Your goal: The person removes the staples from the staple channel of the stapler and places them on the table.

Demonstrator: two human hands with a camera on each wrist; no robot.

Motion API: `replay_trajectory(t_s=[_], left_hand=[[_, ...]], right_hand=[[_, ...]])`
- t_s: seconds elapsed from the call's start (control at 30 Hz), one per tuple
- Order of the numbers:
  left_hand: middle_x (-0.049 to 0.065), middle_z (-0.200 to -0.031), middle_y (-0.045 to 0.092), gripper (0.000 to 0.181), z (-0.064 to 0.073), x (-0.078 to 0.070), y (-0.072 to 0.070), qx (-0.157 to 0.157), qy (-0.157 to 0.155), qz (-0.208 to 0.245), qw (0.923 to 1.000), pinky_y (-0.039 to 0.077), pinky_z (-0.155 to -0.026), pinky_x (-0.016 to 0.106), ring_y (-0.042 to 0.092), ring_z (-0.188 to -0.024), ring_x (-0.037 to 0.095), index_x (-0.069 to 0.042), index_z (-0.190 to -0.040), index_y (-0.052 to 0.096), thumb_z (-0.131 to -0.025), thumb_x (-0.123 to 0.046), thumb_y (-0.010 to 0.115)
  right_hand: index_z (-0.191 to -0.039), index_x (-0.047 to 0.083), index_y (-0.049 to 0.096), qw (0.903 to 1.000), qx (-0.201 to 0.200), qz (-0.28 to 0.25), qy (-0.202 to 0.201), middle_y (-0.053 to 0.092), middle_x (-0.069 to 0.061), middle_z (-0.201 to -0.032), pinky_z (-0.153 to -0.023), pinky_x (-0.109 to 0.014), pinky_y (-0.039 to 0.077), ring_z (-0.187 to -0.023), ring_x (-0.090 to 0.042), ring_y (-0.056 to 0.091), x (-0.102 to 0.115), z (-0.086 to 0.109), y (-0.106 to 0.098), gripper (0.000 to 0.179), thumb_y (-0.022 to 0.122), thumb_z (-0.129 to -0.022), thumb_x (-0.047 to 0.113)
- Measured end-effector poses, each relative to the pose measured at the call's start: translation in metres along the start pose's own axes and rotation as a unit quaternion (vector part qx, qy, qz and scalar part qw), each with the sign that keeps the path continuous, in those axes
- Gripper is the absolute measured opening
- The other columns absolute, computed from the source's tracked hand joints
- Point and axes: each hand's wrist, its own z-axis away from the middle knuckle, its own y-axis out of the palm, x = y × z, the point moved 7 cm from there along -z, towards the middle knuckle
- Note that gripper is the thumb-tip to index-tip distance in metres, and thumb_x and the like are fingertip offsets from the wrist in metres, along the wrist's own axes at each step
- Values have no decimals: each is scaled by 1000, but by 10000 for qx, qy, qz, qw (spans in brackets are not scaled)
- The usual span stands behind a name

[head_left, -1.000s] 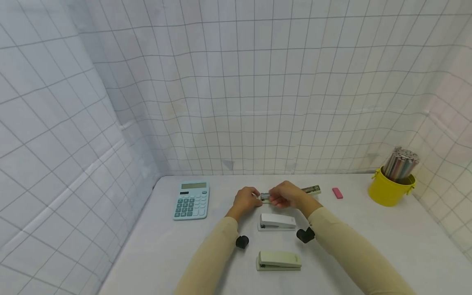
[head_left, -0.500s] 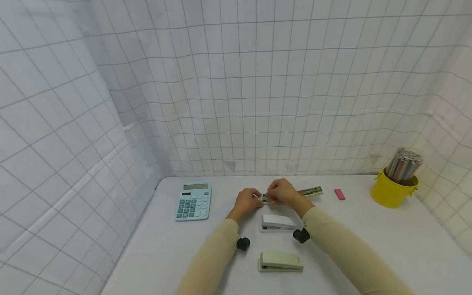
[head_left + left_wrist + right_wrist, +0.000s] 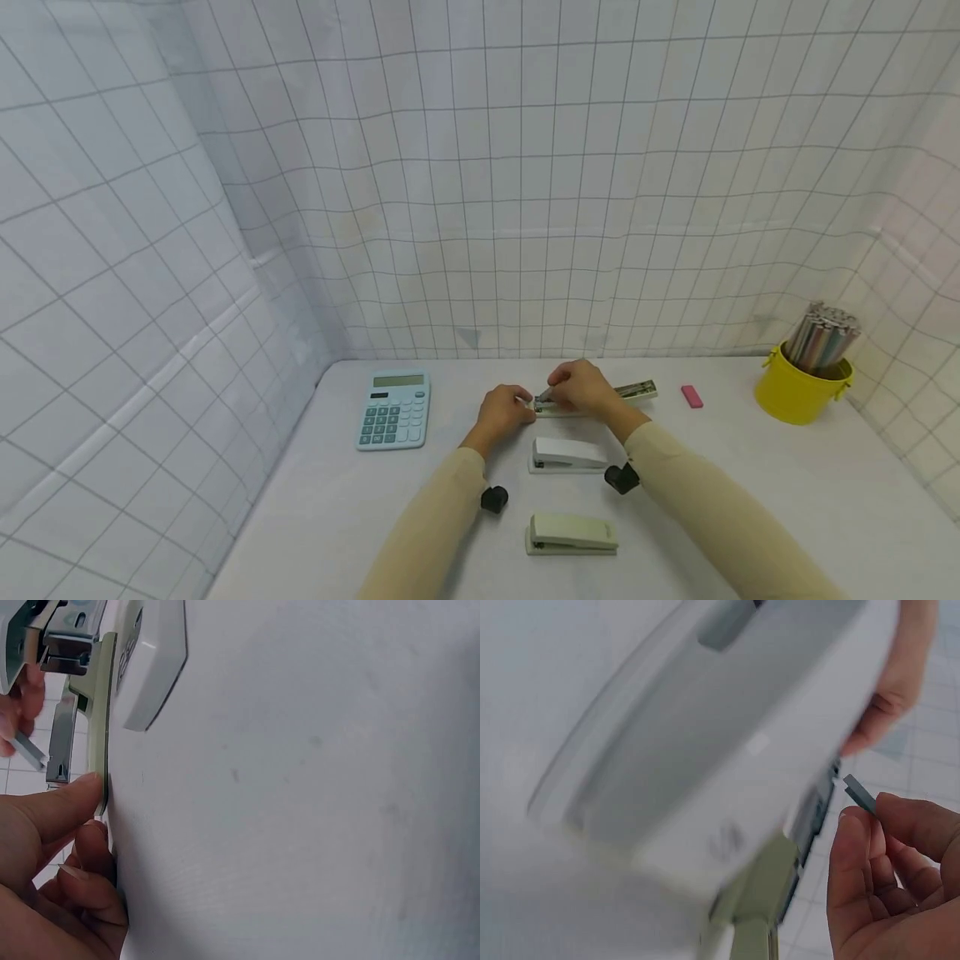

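Note:
An opened light green stapler (image 3: 636, 390) lies at the back of the table, its top folded back to the right. My left hand (image 3: 504, 412) grips the front end of its base (image 3: 100, 727), thumb and fingers at the tip. My right hand (image 3: 583, 387) is over the stapler's middle, pinching a short grey staple strip (image 3: 861, 795) between thumb and forefinger. In the left wrist view the strip (image 3: 30, 752) slants beside the metal magazine (image 3: 62, 742), apparently apart from it. Part of the stapler is hidden behind my right hand.
Nearer me lie a closed white stapler (image 3: 566, 454) and a closed light green stapler (image 3: 572, 533). A blue calculator (image 3: 393, 410) is at left. To the right are a pink eraser (image 3: 692, 397) and a yellow bucket (image 3: 795, 396) of pencils (image 3: 822, 333).
My right hand has lifted slightly and drawn back to the right over the last half second, showing the staple strip at a slant. My left hand stays at the stapler's end.

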Motion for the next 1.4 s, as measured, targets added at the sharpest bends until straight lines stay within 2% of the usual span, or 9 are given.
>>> replay_trajectory(t_s=[0.13, 0.27, 0.4, 0.47, 0.67, 0.87, 1.0, 1.17, 1.4], left_hand=[[1, -85, 68, 30, 2, 0, 2, -16, -64, -89, 9999, 47, -70, 33, 56, -74, 15, -8, -110, 76, -81, -14, 83], [1, -84, 66, 32, 8, -1, 1, -40, -114, 9, 9999, 46, -68, 34, 56, -73, 16, -8, -114, 74, -83, -13, 80], [2, -83, 66, 32, 19, -2, -7, -124, -51, 97, 9999, 47, -70, 34, 56, -73, 15, -8, -116, 74, -84, -9, 75], [1, -81, 65, 29, 29, -2, -12, -108, 32, 146, 9998, 47, -67, 33, 55, -70, 14, -7, -115, 74, -85, -8, 74], [-3, -80, 62, 23, 66, 5, -24, -67, 223, 226, 9995, 44, -61, 28, 52, -66, 13, -9, -112, 75, -89, -11, 73], [-2, -85, 65, 19, 89, 12, -30, -5, 597, -54, 9982, 46, -66, 30, 53, -74, 13, -8, -109, 76, -92, -14, 70], [-3, -86, 66, 21, 94, 14, -24, 396, 714, -11, 9967, 47, -66, 29, 56, -73, 11, -10, -112, 75, -93, -18, 70], [-3, -85, 64, 25, 93, 16, -14, 1003, 573, 284, 9929, 50, -61, 28, 60, -67, 11, -11, -116, 74, -93, -19, 71], [-1, -85, 64, 25, 91, 15, -7, 1193, 529, 476, 9903, 48, -63, 29, 59, -69, 13, -11, -116, 73, -91, -17, 73]], right_hand=[[-120, -8, 64, 9997, -64, -226, -57, 66, -12, -95, -71, -35, 56, -79, -19, 62, -5, 16, -27, 29, 65, -93, 4], [-122, -7, 63, 9984, -209, -517, 9, 69, -12, -98, -77, -35, 55, -83, -19, 62, -17, 37, -55, 31, 66, -96, 9], [-123, -9, 61, 9973, -304, -664, 0, 70, -9, -96, -77, -31, 56, -84, -16, 63, -31, 58, -73, 34, 67, -96, 11], [-122, -10, 61, 9971, -322, -691, 6, 69, -8, -93, -76, -31, 56, -83, -16, 63, -39, 69, -79, 34, 67, -96, 10], [-120, -11, 61, 9979, -223, -566, 220, 69, -9, -92, -72, -32, 56, -84, -21, 64, -69, 91, -81, 32, 68, -95, 8], [-120, -8, 60, 9961, -292, -610, 565, 68, -7, -93, -68, -31, 56, -81, -17, 63, -92, 93, -78, 29, 66, -96, 6], [-118, -9, 60, 9959, -281, -505, 692, 66, -8, -89, -64, -29, 56, -77, -16, 63, -102, 92, -78, 25, 64, -96, 3], [-116, -8, 63, 9971, -287, -198, 674, 63, -8, -83, -61, -27, 55, -74, -17, 60, -107, 91, -79, 23, 64, -94, 0], [-113, -6, 64, 9963, -348, 45, 789, 59, -7, -80, -60, -28, 55, -71, -17, 58, -110, 91, -79, 20, 64, -93, 0]])
